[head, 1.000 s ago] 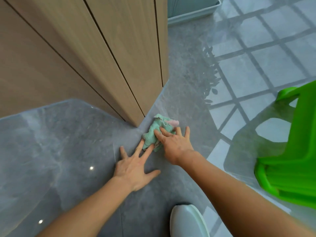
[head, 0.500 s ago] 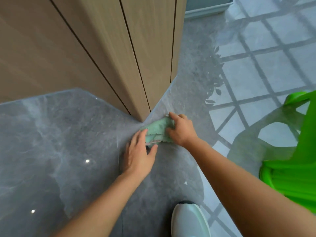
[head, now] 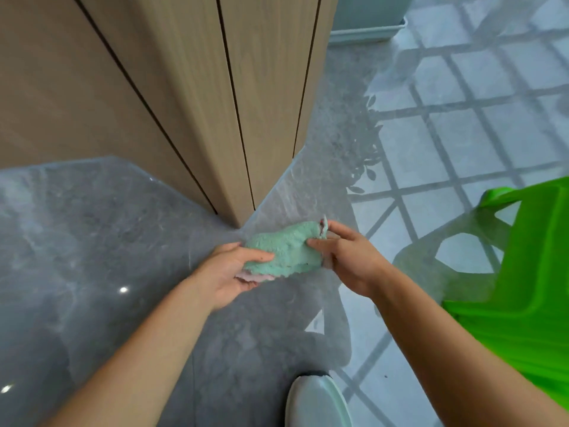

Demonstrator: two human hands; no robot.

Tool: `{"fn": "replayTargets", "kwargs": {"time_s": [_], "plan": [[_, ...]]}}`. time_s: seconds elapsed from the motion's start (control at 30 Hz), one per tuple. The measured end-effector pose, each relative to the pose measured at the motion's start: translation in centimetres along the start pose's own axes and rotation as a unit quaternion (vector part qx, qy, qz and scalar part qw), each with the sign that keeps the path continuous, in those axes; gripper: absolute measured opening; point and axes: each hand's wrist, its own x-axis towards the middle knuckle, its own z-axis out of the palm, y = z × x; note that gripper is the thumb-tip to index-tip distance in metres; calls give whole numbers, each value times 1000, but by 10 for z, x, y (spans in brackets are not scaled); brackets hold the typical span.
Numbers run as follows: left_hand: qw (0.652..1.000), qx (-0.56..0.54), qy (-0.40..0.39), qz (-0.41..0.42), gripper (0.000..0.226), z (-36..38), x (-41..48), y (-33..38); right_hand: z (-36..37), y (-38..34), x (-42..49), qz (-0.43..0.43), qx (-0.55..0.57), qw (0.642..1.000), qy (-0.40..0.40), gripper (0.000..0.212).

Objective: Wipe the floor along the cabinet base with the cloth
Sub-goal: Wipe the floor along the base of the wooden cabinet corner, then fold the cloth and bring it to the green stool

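Note:
A mint-green cloth (head: 288, 249) with a pink underside is bunched between both hands, lifted just off the grey floor (head: 101, 241) in front of the cabinet's corner. My left hand (head: 229, 271) grips its near-left end, thumb on top. My right hand (head: 351, 257) pinches its right end with the fingertips. The wooden cabinet (head: 191, 87) has dark vertical seams, and its base corner meets the floor just beyond the cloth.
A bright green plastic stool (head: 523, 278) stands close on the right. My pale shoe (head: 317, 402) is at the bottom centre. A light planter base (head: 369, 29) sits beyond the cabinet. Window-grid shadows cross the floor to the right.
Both hands went from pressing flat on the cloth and floor to gathering the cloth and lifting it between them. The view has shifted slightly left of the cabinet corner.

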Motion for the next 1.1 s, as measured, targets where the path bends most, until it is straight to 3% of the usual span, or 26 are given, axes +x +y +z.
{"fn": "replayTargets", "kwargs": {"time_s": [0.13, 0.2, 0.3, 0.4, 0.5, 0.6, 0.7, 0.8, 0.87, 0.93, 1.0, 1.1], "plan": [[998, 1, -11, 69, 53, 18, -7, 2, -22, -1, -23, 15, 54, 998, -39, 29], [989, 69, 41, 125, 38, 36, -9, -5, -27, 0, -37, -20, 47, 999, 14, 26], [944, 182, 137, 237, 21, 74, -18, -22, -32, 3, -58, -88, -28, 986, 137, 17], [908, 251, 146, 302, 21, 112, -32, -36, -33, 9, -80, -136, -31, 979, 147, 24], [892, 280, 55, 351, 26, 142, -49, -56, -36, 14, -100, -181, -67, 967, 169, 31], [871, 278, -34, 403, 48, 158, -67, -75, -46, 16, -113, -204, -58, 947, 240, 28], [905, 193, -89, 369, 47, 156, -73, -73, -65, 14, -131, -220, -17, 939, 264, 18], [921, 128, -112, 350, 27, 158, -81, -60, -77, 7, -159, -250, -51, 935, 245, 20], [919, 119, -143, 348, 12, 175, -99, -49, -79, -4, -184, -259, -68, 931, 247, 18], [915, 126, -179, 339, 35, 202, -124, -35, -78, -25, -216, -277, -73, 921, 264, 15], [913, 131, -234, 306, 44, 228, -156, -13, -80, -53, -256, -301, -77, 910, 276, 13], [873, 184, -351, 286, 26, 267, -209, 21, -83, -100, -322, -342, -85, 888, 296, 18]]}}
